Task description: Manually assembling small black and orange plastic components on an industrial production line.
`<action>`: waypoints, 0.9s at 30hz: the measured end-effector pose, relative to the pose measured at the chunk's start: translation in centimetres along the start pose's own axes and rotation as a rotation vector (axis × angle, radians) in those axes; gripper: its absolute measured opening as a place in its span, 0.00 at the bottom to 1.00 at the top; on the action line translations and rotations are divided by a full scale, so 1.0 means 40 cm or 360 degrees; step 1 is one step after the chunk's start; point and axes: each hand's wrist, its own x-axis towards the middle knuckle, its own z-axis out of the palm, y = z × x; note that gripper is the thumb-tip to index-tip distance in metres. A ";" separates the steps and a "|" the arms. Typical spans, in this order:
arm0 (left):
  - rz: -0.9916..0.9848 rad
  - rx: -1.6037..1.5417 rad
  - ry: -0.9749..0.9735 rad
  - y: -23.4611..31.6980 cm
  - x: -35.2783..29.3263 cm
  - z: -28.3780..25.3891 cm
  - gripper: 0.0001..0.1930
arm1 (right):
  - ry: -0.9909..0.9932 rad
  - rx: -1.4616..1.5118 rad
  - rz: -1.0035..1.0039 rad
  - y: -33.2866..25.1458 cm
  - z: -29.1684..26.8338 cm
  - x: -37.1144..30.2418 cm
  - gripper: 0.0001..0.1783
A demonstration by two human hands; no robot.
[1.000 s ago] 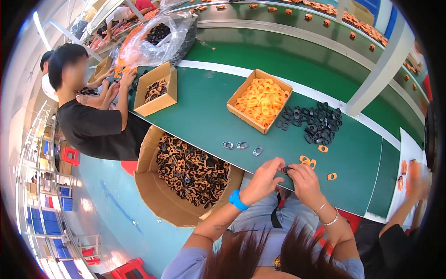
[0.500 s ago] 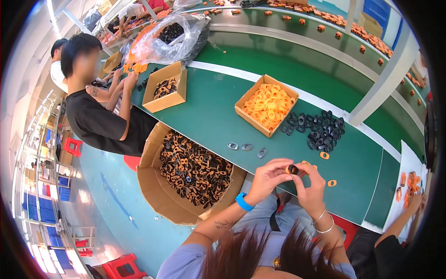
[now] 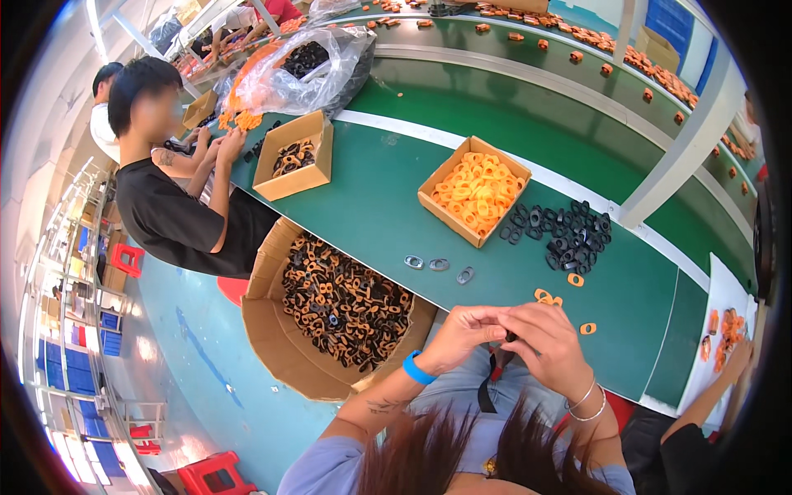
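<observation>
My left hand [image 3: 462,337], with a blue wristband, and my right hand [image 3: 546,342], with bracelets, meet over the near edge of the green table. Both are closed on a small black plastic part [image 3: 510,337], mostly hidden by my fingers. Just beyond them lie several loose orange oval rings [image 3: 576,280]. Farther off is a pile of black oval plastic parts [image 3: 569,235], beside a cardboard box [image 3: 450,219] full of orange rings. Left of my hands, three grey oval pieces [image 3: 439,265] lie in a row.
A large carton [image 3: 264,322] of black-and-orange parts stands below the table's edge at left. Another cardboard box [image 3: 309,177] sits near a co-worker [image 3: 169,190]. A metal post [image 3: 685,136] rises at right, where another person's arm [image 3: 726,384] reaches in.
My right hand has turned and closed over the black part, which now hardly shows. My left hand has shifted slightly left and down. Pieces on the far conveyor have moved along.
</observation>
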 end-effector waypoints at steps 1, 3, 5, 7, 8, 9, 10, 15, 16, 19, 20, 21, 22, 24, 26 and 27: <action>0.0001 -0.0003 0.0000 -0.002 -0.004 -0.003 0.15 | -0.0002 -0.0001 0.0000 -0.001 0.001 -0.002 0.23; -0.0102 -0.0196 -0.0006 -0.003 -0.008 -0.009 0.15 | 0.0017 0.0010 0.0028 -0.004 0.002 -0.004 0.24; -0.0078 -0.0290 -0.0043 0.007 -0.013 -0.002 0.15 | 0.0014 -0.0051 -0.0039 -0.011 0.003 -0.005 0.24; -0.0056 -0.0383 -0.0080 0.015 -0.019 0.011 0.15 | 0.0011 -0.0110 -0.0105 -0.016 0.006 -0.013 0.24; -0.0057 -0.0212 0.0009 0.015 -0.027 0.017 0.15 | 0.0024 -0.0138 -0.0106 -0.020 0.011 -0.023 0.24; -0.0058 -0.0042 0.0097 0.015 -0.032 0.020 0.15 | 0.0037 -0.0168 -0.0107 -0.022 0.014 -0.029 0.24; -0.0058 -0.0044 0.0098 0.016 -0.034 0.019 0.15 | 0.0035 -0.0167 -0.0107 -0.024 0.016 -0.031 0.24; -0.0064 0.0033 0.0088 0.027 -0.043 0.026 0.14 | 0.0085 -0.0025 0.0106 -0.041 0.018 -0.024 0.23; -0.0063 0.0033 0.0090 0.026 -0.044 0.024 0.14 | 0.0084 -0.0024 0.0105 -0.038 0.017 -0.021 0.23; -0.0056 0.0040 0.0059 0.016 -0.047 0.012 0.14 | 0.0008 -0.0027 -0.0008 -0.030 0.014 -0.014 0.22; -0.0078 -0.0112 0.0020 0.011 -0.050 0.007 0.14 | -0.0009 0.0019 -0.0041 -0.031 0.016 -0.016 0.22; -0.0101 -0.0264 -0.0019 0.008 -0.051 0.004 0.13 | -0.0025 0.0065 -0.0074 -0.032 0.017 -0.016 0.22; -0.0100 -0.0265 -0.0020 0.007 -0.051 0.002 0.13 | -0.0025 0.0064 -0.0074 -0.034 0.016 -0.015 0.22; -0.0083 -0.0430 -0.0067 0.011 -0.052 0.002 0.12 | -0.0018 0.0039 -0.0067 -0.039 0.013 -0.012 0.22; -0.0042 -0.0178 0.0028 0.020 -0.054 0.025 0.12 | 0.0024 0.0025 -0.0018 -0.038 0.023 -0.024 0.22; -0.0001 0.0076 0.0120 0.023 -0.054 0.037 0.12 | 0.0067 0.0010 0.0030 -0.037 0.026 -0.029 0.22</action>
